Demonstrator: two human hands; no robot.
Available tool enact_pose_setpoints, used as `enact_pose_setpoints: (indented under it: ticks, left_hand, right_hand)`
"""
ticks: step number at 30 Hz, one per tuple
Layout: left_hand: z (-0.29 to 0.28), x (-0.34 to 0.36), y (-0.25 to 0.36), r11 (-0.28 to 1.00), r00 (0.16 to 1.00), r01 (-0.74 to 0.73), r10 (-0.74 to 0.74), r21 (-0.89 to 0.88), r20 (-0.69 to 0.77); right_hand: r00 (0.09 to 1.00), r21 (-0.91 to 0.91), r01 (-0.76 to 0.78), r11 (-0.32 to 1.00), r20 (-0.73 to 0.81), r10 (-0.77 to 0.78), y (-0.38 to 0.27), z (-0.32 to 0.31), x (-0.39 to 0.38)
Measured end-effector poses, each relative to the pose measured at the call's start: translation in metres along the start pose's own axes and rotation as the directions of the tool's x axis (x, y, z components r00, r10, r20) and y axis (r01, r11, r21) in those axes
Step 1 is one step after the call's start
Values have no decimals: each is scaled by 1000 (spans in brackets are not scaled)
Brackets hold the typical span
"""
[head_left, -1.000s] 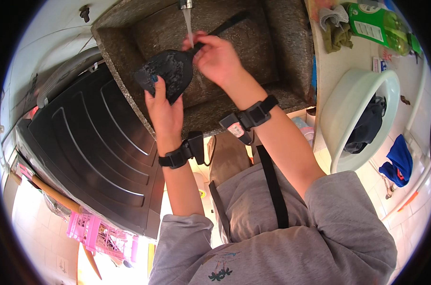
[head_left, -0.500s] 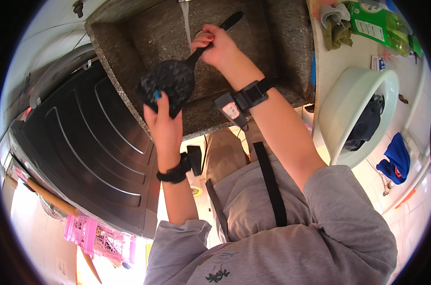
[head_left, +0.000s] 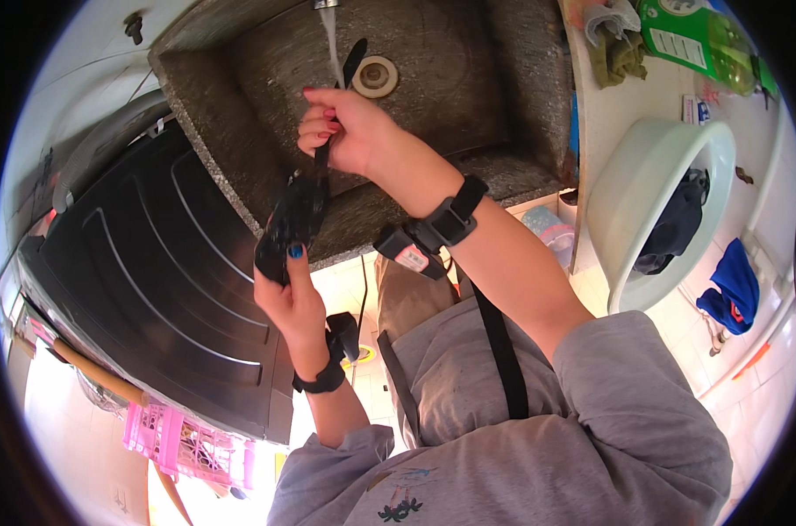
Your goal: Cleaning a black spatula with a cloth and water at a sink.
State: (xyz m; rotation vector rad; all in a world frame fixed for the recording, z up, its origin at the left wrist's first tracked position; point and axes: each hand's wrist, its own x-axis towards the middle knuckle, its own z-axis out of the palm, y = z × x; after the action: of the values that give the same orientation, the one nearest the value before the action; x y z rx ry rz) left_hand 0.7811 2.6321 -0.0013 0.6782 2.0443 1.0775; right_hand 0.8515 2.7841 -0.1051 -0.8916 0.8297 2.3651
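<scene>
My left hand [head_left: 292, 298] grips the rounded, wet-looking body of a black item [head_left: 299, 210], now turned nearly edge-on over the near rim of a dark stone sink [head_left: 450, 70]. Higher up, my right hand [head_left: 345, 131] is closed around its long narrow part, whose tip sticks up beside a pale round drain [head_left: 376, 77]. A stream of water [head_left: 332, 44] falls from the tap [head_left: 325, 3] just at my right fingers. What exactly the black item is, I cannot make out.
A dark ridged appliance top [head_left: 152, 289] lies left, above a pink crate [head_left: 165, 438]. On the right ledge [head_left: 617, 105] lie cloths [head_left: 613, 48] and a green bottle [head_left: 696, 44]. Right are a pale basin [head_left: 613, 219] with dark fabric [head_left: 678, 228] and a blue cloth [head_left: 731, 289].
Both hands have come toward me with the black item, my right hand also shifting left and down. The item has turned more upright and edge-on, uncovering the drain.
</scene>
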Motion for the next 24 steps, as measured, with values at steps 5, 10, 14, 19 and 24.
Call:
enact_pose_setpoints:
  ticks: [5, 10, 14, 19, 24]
  left_hand:
    - [-14, -24, 12, 980, 984, -171, 164, 102, 71]
    - [-27, -40, 20, 962, 970, -216, 231, 168, -76]
    - [-35, -48, 22, 977, 961, -208, 212, 39, -176]
    - [-39, -48, 19, 990, 971, -115, 129, 80, -199]
    - [-24, -46, 19, 995, 972, -71, 84, 66, -217]
  right_hand:
    - [997, 39, -21, 999, 77, 18, -40, 6, 3]
    - [977, -91, 213, 973, 15, -213, -64, 8, 5]
    - [770, -562, 535, 631, 16, -638, -95, -20, 3]
    - [852, -784, 356, 508, 50, -521, -74, -29, -10]
    - [973, -466, 195, 863, -16, -229, -59, -32, -7]
